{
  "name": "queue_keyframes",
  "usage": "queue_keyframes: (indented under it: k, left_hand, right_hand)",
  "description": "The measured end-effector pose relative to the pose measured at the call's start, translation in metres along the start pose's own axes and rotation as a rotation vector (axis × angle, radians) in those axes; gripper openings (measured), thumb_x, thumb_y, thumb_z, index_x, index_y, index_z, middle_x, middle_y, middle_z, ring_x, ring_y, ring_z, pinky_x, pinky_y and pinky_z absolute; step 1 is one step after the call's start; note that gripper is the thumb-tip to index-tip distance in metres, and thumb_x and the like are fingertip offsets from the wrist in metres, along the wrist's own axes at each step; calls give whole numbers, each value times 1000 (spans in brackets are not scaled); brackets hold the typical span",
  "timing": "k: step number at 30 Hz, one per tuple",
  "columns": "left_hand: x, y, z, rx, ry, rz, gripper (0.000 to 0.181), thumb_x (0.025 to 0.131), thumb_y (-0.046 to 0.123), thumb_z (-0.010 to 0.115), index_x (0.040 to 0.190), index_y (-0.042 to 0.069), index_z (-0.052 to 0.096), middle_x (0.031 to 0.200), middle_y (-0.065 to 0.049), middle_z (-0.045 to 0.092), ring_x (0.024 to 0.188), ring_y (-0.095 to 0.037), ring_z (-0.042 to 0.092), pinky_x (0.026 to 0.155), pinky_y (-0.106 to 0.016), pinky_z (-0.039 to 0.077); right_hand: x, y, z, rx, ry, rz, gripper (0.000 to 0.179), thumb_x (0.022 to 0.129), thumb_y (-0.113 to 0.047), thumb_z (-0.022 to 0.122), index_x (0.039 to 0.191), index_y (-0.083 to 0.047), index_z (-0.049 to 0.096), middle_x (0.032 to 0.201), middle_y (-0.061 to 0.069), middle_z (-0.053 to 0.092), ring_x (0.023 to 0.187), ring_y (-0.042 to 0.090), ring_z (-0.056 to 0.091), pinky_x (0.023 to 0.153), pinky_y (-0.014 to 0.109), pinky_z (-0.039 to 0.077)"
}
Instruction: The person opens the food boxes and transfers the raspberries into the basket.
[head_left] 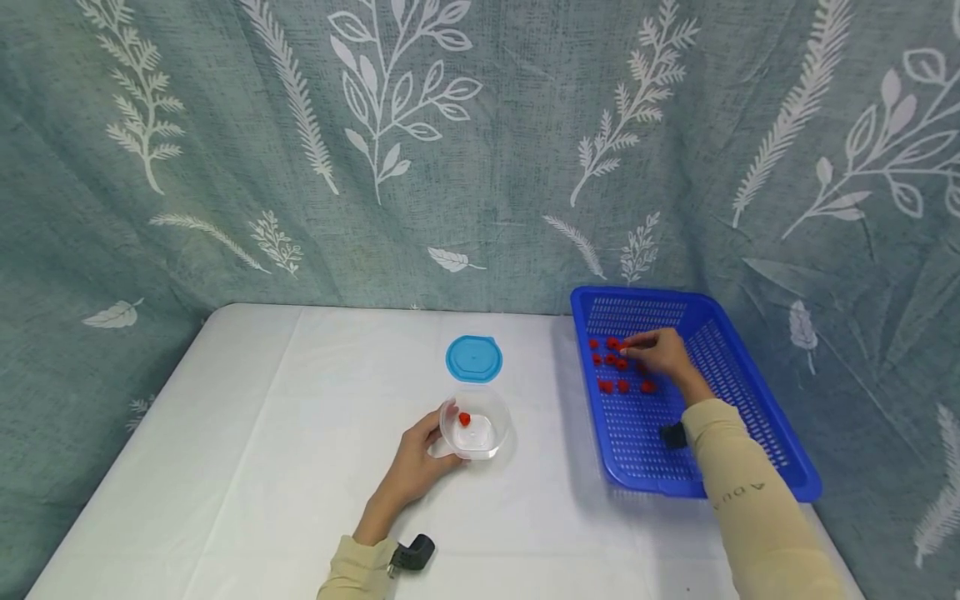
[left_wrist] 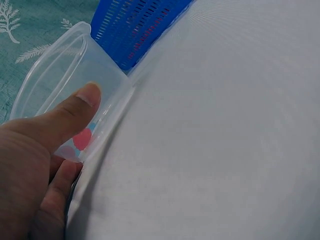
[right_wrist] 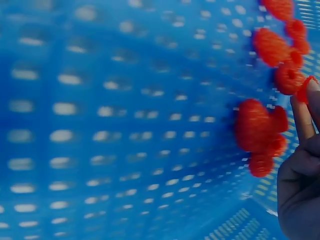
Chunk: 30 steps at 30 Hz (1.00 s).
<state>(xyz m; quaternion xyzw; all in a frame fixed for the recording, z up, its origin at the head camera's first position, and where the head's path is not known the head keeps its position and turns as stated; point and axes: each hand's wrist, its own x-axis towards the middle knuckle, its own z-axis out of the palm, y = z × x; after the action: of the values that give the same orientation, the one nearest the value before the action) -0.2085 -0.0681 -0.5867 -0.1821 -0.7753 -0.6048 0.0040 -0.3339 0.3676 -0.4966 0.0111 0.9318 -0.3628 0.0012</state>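
Observation:
My left hand grips a clear round plastic container by its side, thumb along the near wall. One raspberry lies inside it; through the wall it appears as a red shape. Over at the right, my right hand reaches into a blue perforated basket. A raspberry is pinched between its fingertips in the right wrist view. Several other raspberries lie on the basket floor beside the fingers, one showing its hollow end.
A blue round lid lies flat on the white tablecloth just behind the container. The basket's raised walls surround my right hand. A green leaf-patterned curtain hangs behind the table and along its sides.

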Motion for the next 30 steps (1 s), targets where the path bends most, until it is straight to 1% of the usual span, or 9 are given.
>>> queue_keyframes:
  k: [2,4,5,12,14,19,23,27,30]
  left_hand:
    - [0,-1,0,-2,1,12,90,76,1,87,154,4,42,154,-15,49,142,-31,47,115,-33,43]
    - [0,0,0,0,5,29,90,76,1,87,153,3,42,153,-17,50,141,-34,48,114,-34,44]
    - [0,0,0,1,6,37,89,76,2,87,153,2,42,152,-18,50,141,-35,48,114,-35,44]
    - [-1,2,0,7,1,-6,89,76,2,87,153,5,44,153,-14,50,141,-30,50,115,-34,43]
    - [-1,3,-1,4,2,-11,88,75,2,87,153,5,45,153,-13,51,140,-30,50,115,-34,43]
    - [-1,4,0,-8,5,-15,88,75,1,87,153,6,45,153,-13,50,140,-31,50,115,-35,43]
    - [0,3,0,-18,3,-14,89,75,0,87,153,6,44,154,-13,50,142,-30,48,115,-33,43]
    - [0,2,0,-11,2,-16,89,75,0,87,153,6,44,154,-13,50,142,-30,48,115,-32,43]
    - [0,2,0,-2,2,-13,87,76,0,87,152,4,45,153,-13,50,143,-30,47,115,-31,43]
  right_hand:
    - [2,4,2,-16,13,-5,32,91,-11,76,111,13,71,109,29,72,81,14,68,65,18,53]
    - [3,5,3,-24,35,-14,32,89,-11,77,109,13,72,104,28,73,73,4,62,63,18,51]
    - [3,6,4,-29,43,-16,32,89,-11,77,108,14,72,103,28,74,72,2,59,62,18,51]
    - [3,6,7,-72,103,-29,30,92,-14,74,107,12,73,105,28,73,82,18,65,69,23,50]
    - [3,5,7,-73,99,-17,30,92,-14,74,108,12,73,105,27,73,83,18,65,69,23,50]
    - [1,0,4,-65,90,29,33,91,-15,74,109,13,72,106,28,73,74,9,61,64,22,50]
    - [-1,-3,1,-58,89,48,33,91,-14,75,109,14,72,106,29,73,71,5,59,62,21,50]
    - [-2,-3,0,-51,70,45,34,91,-13,75,109,15,71,107,30,72,74,10,61,63,21,50]
    - [-2,-3,0,-56,54,33,33,91,-12,74,110,15,70,109,31,71,81,20,66,64,23,52]
